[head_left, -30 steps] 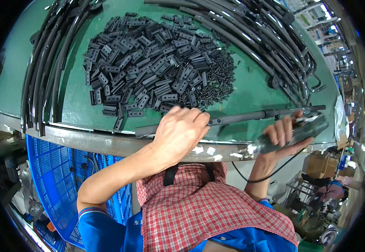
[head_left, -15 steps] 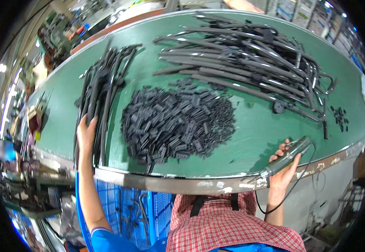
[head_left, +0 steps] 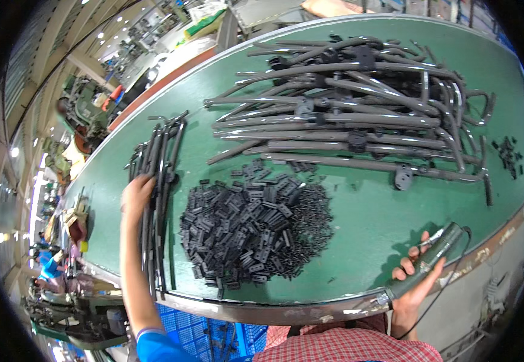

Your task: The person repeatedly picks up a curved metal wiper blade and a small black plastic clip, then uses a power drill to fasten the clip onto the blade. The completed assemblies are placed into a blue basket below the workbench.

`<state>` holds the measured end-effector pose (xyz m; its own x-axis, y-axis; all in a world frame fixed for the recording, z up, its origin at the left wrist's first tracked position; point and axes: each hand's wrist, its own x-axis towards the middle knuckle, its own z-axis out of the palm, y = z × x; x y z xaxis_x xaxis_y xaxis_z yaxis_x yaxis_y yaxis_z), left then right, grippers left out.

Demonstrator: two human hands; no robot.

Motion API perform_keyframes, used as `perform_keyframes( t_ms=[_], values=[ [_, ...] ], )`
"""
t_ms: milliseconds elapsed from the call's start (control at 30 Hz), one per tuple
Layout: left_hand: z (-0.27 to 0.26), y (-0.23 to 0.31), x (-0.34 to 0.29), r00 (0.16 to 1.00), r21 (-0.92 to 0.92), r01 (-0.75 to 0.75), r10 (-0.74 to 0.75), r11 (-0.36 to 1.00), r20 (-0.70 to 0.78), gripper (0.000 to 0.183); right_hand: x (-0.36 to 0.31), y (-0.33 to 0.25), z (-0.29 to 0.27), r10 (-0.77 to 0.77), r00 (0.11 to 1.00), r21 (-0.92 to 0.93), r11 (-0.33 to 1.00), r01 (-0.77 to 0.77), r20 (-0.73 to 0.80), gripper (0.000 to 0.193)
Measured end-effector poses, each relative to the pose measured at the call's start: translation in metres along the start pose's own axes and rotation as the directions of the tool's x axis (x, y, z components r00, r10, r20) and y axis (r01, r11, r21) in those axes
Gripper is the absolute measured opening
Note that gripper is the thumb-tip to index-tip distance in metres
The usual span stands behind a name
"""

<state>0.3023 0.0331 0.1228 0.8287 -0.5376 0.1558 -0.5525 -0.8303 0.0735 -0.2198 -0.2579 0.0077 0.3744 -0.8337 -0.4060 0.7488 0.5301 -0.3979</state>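
Green tabletop (head_left: 364,235): bore piled black blocks (head_left: 238,232)
Left hand (head_left: 135,196): lay over tubes (head_left: 160,157) at left; closed or not, I couldn't tell
Right hand (head_left: 418,292): was clamped around a green tool (head_left: 429,258) near the front edge (head_left: 328,312)
Room: machinery (head_left: 87,105) stood beyond, left

This is a workshop of a factory. On the green table (head_left: 358,241) lie bent metal tubes (head_left: 389,120), a heap of small black parts (head_left: 238,229) and many screws (head_left: 312,211); beyond the table's left side stands a green machine (head_left: 88,107), below its near edge a blue plastic crate (head_left: 180,332).
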Motion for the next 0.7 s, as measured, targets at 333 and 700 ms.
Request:
perform_keyframes(
  t_ms=[333,700],
  values=[
    [0.090,0.210,0.149,0.751,-0.340,-0.392,0.511,0.855,0.418,0.049,-0.001,-0.005,0.000,0.075,0.996,0.006,0.997,-0.075,0.052,0.057],
    [-0.016,0.244,-0.093,0.420,-0.622,0.340,0.478,0.705,0.772,0.043,-0.004,-0.008,0.003,0.153,0.979,0.056,0.985,-0.162,0.131,0.057]
  ],
)
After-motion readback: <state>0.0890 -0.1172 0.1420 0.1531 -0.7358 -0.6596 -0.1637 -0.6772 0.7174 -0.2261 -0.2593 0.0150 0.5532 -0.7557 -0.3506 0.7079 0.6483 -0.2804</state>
